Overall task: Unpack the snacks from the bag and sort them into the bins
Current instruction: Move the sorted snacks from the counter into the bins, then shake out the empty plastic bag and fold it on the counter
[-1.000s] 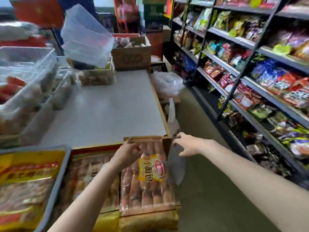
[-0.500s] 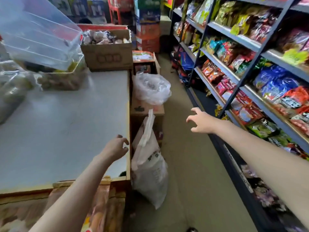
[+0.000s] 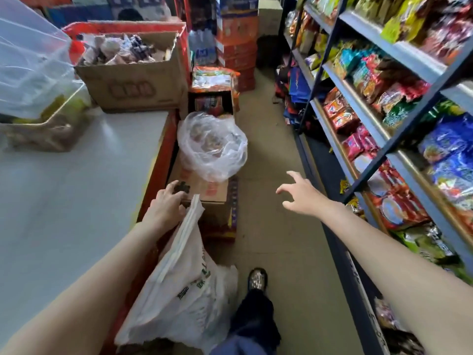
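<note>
Now the left hand (image 3: 166,203) reaches the white printed plastic bag's (image 3: 184,290) handles, grip unclear; right hand (image 3: 299,193) spread, empty. Gather both handles before lifting onto the grey bench (image 3: 64,188).

A thin white plastic bag with green print (image 3: 189,285) looks matt and creased; the clear crinkled plastic bag (image 3: 212,146) shines glossy above a brown cardboard box (image 3: 204,190); the pale grey surface (image 3: 71,180) is smooth.
</note>
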